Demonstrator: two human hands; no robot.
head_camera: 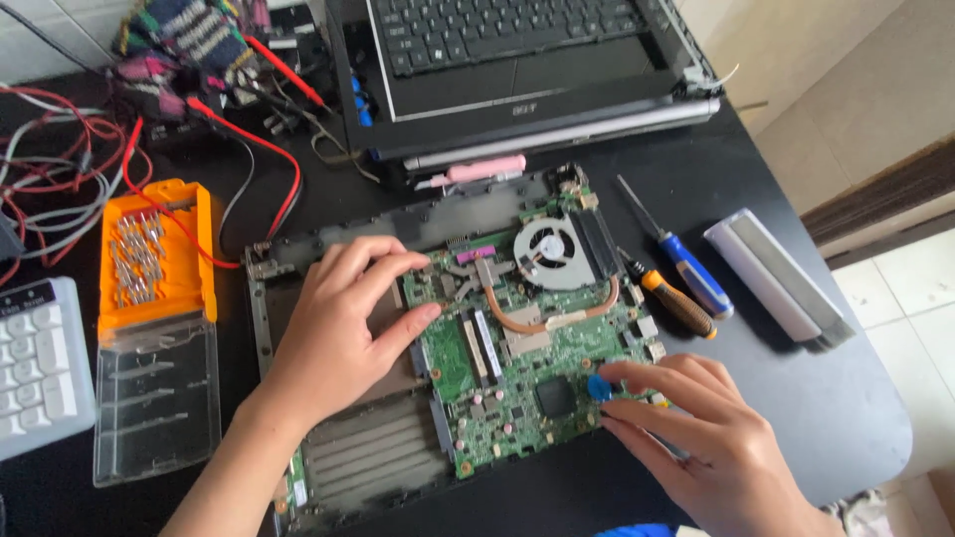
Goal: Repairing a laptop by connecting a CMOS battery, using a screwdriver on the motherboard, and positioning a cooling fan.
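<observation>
Black desk [796,418] is crowded: a green laptop motherboard [517,348] is seated in an opened lower case [368,457], centre of view. Left hand [343,333] is spread, fingertips resting on the board's upper-left edge, thumb against its left side. Right hand [686,428] is pinched on a small blue pick [599,387] at the board's lower-right edge; the tip's contact point cannot be told.

A cooling fan [550,251] and copper heat pipe [552,313] are mounted on the board. Two screwdrivers, blue-handled [691,270] and orange-handled [674,301], are laid just right of it. An orange bit case [154,259] sits open at left, near red probe leads [249,139]. A second laptop [517,70] is parked behind.

Risks, as judged: board could be flexed by uneven pressure from the two hands; small components near the pick could be scraped if it slips; bare-finger contact invites static damage.
</observation>
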